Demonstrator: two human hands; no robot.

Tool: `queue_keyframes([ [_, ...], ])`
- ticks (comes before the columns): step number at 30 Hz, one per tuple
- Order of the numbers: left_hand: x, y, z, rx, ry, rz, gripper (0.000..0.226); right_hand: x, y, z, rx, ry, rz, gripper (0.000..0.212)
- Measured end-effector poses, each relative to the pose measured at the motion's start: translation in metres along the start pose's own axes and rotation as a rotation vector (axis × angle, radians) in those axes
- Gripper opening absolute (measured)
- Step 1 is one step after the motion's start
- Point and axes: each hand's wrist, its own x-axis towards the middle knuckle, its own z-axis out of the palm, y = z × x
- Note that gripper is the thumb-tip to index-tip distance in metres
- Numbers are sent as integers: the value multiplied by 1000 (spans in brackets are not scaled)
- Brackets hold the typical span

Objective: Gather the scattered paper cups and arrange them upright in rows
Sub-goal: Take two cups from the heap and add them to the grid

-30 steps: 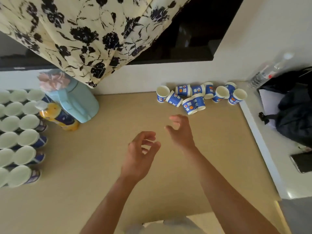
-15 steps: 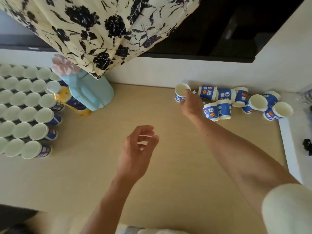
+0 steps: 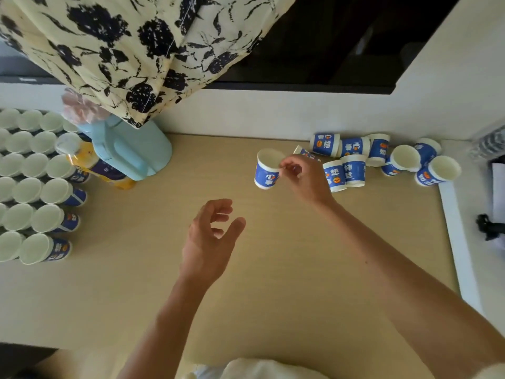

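My right hand pinches the rim of a blue and white paper cup, holding it upright just above the tan table. Behind and to the right of that hand lies a scatter of several more blue cups, some upside down, some on their sides. At the far left, several upright cups stand in rows. My left hand hovers over the middle of the table, fingers loosely curled, holding nothing.
A light blue jug and a yellow bottle stand beside the rows, under a hanging floral curtain. A white ledge with dark items borders the table on the right. A wall runs along the back.
My right hand reached the leftmost scattered cup, pinched its rim and lifted it a little toward me and to the left. My left hand stayed hovering mid-table.
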Motion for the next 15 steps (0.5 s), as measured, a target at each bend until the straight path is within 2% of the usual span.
queue_keyframes([
  [6,9,-8,15,184,-83,43,85,-76,-44,-42,305,-206,76,12],
  [8,8,-6,20,182,-143,64,94,-93,-53,-51,379,-250,89,17],
  [10,6,-3,24,158,-179,101,90,-103,-60,-56,430,-274,88,22],
  [15,-3,12,27,104,-157,148,55,-106,-66,-62,487,-296,79,18],
])
